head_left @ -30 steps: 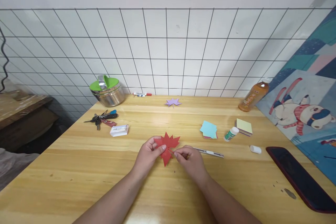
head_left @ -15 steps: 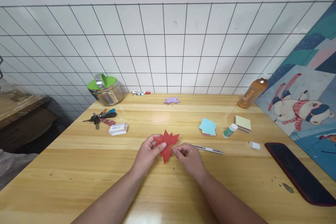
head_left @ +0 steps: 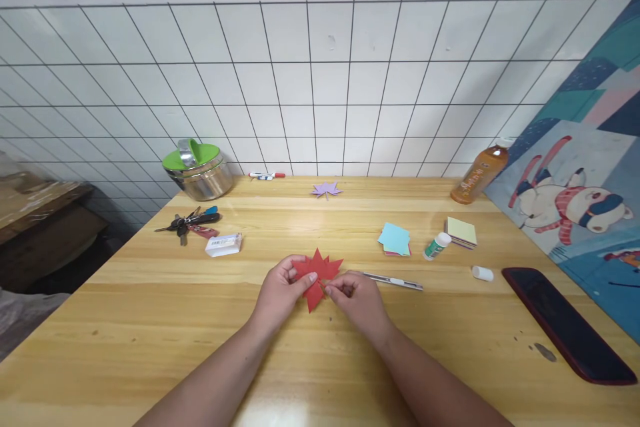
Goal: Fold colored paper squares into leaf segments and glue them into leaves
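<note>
A red folded-paper maple leaf (head_left: 317, 265) is held above the table, pinched between the thumb and fingers of my left hand (head_left: 280, 290). At its right lower edge, the thumb and fingertips of my right hand (head_left: 361, 299) are closed on the leaf's thin paper stem, which they mostly hide. Just beyond my right hand lies a slim utility knife (head_left: 400, 281), its left end close to the knuckles. Farther back, near the wall, rests a similar purple paper maple leaf (head_left: 327, 189).
Blue sticky notes (head_left: 395, 238), a glue stick (head_left: 437, 246), its white cap (head_left: 483, 273), a yellow note pad (head_left: 461, 232), a bottle (head_left: 479, 173) and a dark phone-like slab (head_left: 565, 323) lie right. Keys (head_left: 193, 221), an eraser (head_left: 223, 245), a steel pot (head_left: 203, 177) and markers (head_left: 267, 175) lie left.
My right fingertips have moved slightly left, closer to the red leaf's centre. The leaf has tilted a little, its lower point shifting left. The whole view has shifted slightly.
</note>
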Demonstrator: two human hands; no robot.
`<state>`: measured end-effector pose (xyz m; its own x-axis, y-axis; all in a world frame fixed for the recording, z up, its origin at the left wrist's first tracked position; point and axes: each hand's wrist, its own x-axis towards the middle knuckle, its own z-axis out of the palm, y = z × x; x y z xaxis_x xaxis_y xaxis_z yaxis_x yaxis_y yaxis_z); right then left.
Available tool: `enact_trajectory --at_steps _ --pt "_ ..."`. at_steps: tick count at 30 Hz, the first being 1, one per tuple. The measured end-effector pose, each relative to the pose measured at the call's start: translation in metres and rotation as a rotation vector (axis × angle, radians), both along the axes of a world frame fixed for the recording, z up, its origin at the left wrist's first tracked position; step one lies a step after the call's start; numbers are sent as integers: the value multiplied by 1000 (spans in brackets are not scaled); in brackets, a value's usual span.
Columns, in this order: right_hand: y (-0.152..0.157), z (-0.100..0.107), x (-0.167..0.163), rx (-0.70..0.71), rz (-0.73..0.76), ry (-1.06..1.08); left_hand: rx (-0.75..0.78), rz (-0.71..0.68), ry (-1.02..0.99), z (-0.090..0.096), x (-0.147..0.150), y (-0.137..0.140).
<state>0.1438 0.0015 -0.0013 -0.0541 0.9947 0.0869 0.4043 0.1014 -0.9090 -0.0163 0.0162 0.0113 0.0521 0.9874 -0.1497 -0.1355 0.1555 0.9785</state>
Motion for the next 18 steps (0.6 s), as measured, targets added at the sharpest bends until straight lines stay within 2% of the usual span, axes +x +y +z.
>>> enact_trajectory --at_steps 5,8,11,14,18 --pt "0 0 -1 -23 3 29 6 -50 74 5 -1 -2" --pt "1 0 0 -64 -18 82 77 -89 99 9 -3 -4" --pt "5 4 5 -129 -45 209 201 -11 6 6 -7 -2" --pt "16 14 12 -146 -90 269 179 39 -14 0 -12 4" --pt "46 29 16 -128 -267 324 127 90 37 -7 -14 12"
